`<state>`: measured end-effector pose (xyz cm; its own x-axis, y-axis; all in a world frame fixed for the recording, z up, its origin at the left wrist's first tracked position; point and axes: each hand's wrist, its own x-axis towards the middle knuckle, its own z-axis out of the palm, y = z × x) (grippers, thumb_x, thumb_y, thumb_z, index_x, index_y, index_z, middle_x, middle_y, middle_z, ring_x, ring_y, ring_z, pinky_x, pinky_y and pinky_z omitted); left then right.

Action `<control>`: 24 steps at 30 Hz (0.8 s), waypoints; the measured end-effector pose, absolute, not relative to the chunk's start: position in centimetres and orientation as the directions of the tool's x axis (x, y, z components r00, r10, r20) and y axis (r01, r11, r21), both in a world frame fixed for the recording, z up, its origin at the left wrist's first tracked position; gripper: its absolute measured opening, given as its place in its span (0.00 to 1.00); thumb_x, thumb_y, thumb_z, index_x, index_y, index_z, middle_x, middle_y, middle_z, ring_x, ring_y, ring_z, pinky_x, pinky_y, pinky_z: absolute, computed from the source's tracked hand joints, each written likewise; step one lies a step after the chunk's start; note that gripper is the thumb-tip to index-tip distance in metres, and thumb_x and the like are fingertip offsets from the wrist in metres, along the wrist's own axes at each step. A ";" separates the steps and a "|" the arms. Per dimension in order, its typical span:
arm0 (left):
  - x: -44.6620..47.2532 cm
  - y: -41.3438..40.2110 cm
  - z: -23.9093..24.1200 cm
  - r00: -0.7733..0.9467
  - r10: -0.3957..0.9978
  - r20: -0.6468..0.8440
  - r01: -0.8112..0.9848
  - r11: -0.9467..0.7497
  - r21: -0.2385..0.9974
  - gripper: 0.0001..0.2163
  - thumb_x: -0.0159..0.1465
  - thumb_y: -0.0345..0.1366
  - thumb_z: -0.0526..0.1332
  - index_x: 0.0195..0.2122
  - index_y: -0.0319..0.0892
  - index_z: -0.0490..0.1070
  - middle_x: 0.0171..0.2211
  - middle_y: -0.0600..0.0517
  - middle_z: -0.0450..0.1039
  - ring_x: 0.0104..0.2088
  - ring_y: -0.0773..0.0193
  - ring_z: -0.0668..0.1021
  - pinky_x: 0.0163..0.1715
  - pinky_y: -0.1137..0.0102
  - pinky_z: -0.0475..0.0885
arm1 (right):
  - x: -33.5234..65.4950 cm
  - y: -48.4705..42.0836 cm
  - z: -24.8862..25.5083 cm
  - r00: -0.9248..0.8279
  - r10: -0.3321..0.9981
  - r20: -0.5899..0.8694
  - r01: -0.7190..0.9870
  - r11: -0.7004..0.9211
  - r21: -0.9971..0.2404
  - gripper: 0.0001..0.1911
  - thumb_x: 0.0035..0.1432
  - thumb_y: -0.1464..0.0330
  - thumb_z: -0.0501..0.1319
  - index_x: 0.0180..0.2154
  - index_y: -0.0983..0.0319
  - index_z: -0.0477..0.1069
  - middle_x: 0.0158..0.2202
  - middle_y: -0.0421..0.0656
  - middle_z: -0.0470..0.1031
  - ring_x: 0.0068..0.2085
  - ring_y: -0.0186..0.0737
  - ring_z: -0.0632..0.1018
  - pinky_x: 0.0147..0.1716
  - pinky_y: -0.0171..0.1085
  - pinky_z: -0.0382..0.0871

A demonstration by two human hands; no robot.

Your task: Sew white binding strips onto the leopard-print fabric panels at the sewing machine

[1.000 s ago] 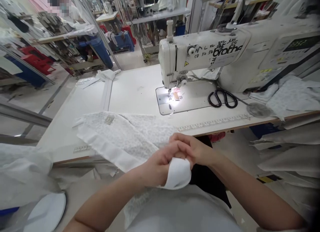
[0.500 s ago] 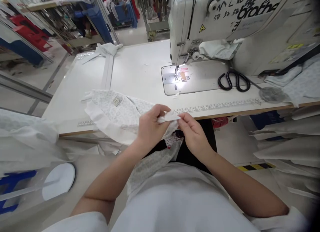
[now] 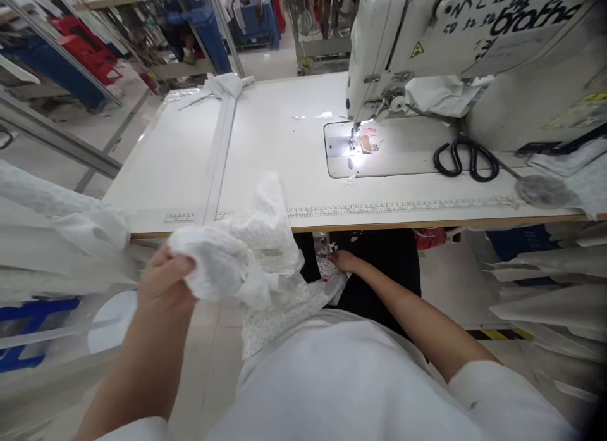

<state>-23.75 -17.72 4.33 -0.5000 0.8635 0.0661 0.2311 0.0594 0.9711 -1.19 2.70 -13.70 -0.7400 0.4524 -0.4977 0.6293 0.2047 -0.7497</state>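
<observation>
Hands have pulled apart now: left hand point(image 3: 165, 279) swung out lower left, closed tight on the bunched white lace cloth point(image 3: 237, 257), and right hand point(image 3: 344, 260) sits low at the cloth's far end, grip can't tell.

Left hand point(image 3: 165, 278) raised outward, fingers curled; right forearm point(image 3: 403, 297) extended low, right hand point(image 3: 343, 260) angled inward.

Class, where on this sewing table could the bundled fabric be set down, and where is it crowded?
The white tabletop is free between the long grey strip and the needle plate, and left of that strip. Crowded right of the plate, around the black-handled scissors.
</observation>
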 end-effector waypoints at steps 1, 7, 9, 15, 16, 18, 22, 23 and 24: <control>-24.4 -18.4 5.0 -0.561 0.823 0.094 0.207 0.029 0.978 0.13 0.56 0.51 0.57 0.35 0.52 0.72 0.26 0.56 0.73 0.33 0.58 0.77 0.31 0.62 0.71 | -1.8 2.7 -14.1 -0.745 0.405 -0.530 0.642 0.220 -0.735 0.13 0.63 0.64 0.57 0.46 0.64 0.67 0.45 0.45 0.70 0.40 0.39 0.74 0.39 0.42 0.72; -24.8 -19.8 7.7 -0.606 0.781 -0.150 0.134 0.286 0.949 0.10 0.55 0.35 0.63 0.39 0.48 0.72 0.29 0.61 0.73 0.27 0.70 0.73 0.27 0.75 0.67 | -0.4 3.9 -12.9 -0.816 0.262 -0.515 0.576 0.298 -0.761 0.08 0.61 0.67 0.59 0.37 0.67 0.70 0.36 0.42 0.73 0.35 0.37 0.75 0.35 0.38 0.72; -24.4 -18.8 7.6 -0.614 0.770 -0.171 0.165 0.337 0.927 0.10 0.56 0.37 0.63 0.39 0.44 0.71 0.29 0.59 0.72 0.28 0.71 0.72 0.28 0.76 0.67 | 1.3 4.3 -10.4 -0.849 0.318 -0.422 0.515 0.324 -0.794 0.06 0.61 0.70 0.56 0.34 0.66 0.69 0.33 0.42 0.72 0.36 0.37 0.74 0.37 0.38 0.70; -19.4 -12.9 6.4 -0.594 0.805 -0.001 0.311 0.231 0.922 0.10 0.55 0.40 0.64 0.31 0.40 0.66 0.26 0.57 0.66 0.28 0.71 0.68 0.31 0.77 0.64 | 2.9 0.5 3.0 -0.977 0.203 0.064 0.060 0.553 -0.831 0.11 0.62 0.67 0.53 0.47 0.57 0.64 0.40 0.42 0.75 0.37 0.37 0.76 0.36 0.33 0.69; -18.2 -12.0 6.4 -0.559 0.828 0.037 0.308 0.166 0.937 0.10 0.55 0.39 0.64 0.32 0.41 0.65 0.27 0.57 0.65 0.29 0.71 0.68 0.32 0.76 0.65 | 2.5 -0.3 4.8 -0.973 0.135 0.186 -0.057 0.642 -0.764 0.13 0.61 0.68 0.53 0.49 0.56 0.63 0.41 0.42 0.75 0.37 0.38 0.77 0.36 0.33 0.69; -16.4 -10.7 6.5 -0.430 0.902 0.028 0.212 0.071 0.975 0.11 0.55 0.38 0.63 0.36 0.41 0.65 0.29 0.55 0.67 0.31 0.69 0.69 0.33 0.75 0.65 | 1.4 -1.0 7.2 -0.926 0.061 0.373 -0.189 0.780 -0.597 0.12 0.61 0.70 0.52 0.46 0.54 0.66 0.39 0.42 0.76 0.36 0.39 0.78 0.33 0.33 0.70; -16.0 -10.6 7.1 -0.318 0.948 0.014 0.025 -0.006 1.000 0.13 0.57 0.45 0.61 0.32 0.38 0.68 0.27 0.52 0.66 0.28 0.68 0.67 0.30 0.73 0.64 | -2.2 0.8 7.6 -0.853 0.117 0.508 -0.100 0.919 -0.381 0.09 0.61 0.65 0.52 0.42 0.56 0.67 0.40 0.45 0.74 0.30 0.40 0.78 0.24 0.34 0.70; -16.3 -11.2 7.4 -0.339 0.941 0.017 0.019 -0.011 1.000 0.15 0.58 0.47 0.59 0.32 0.38 0.69 0.26 0.52 0.65 0.27 0.69 0.66 0.29 0.73 0.63 | -3.4 1.4 7.4 -0.870 0.121 0.478 -0.077 0.924 -0.375 0.08 0.61 0.63 0.52 0.40 0.56 0.67 0.37 0.44 0.75 0.26 0.39 0.77 0.20 0.34 0.68; -16.7 -12.0 7.7 -0.358 0.933 0.025 0.038 -0.013 0.999 0.15 0.59 0.48 0.58 0.33 0.38 0.69 0.26 0.53 0.65 0.26 0.70 0.66 0.28 0.74 0.62 | -4.5 1.9 7.4 -0.893 0.112 0.437 -0.069 0.924 -0.377 0.08 0.61 0.62 0.52 0.37 0.57 0.66 0.32 0.42 0.74 0.23 0.37 0.75 0.17 0.33 0.66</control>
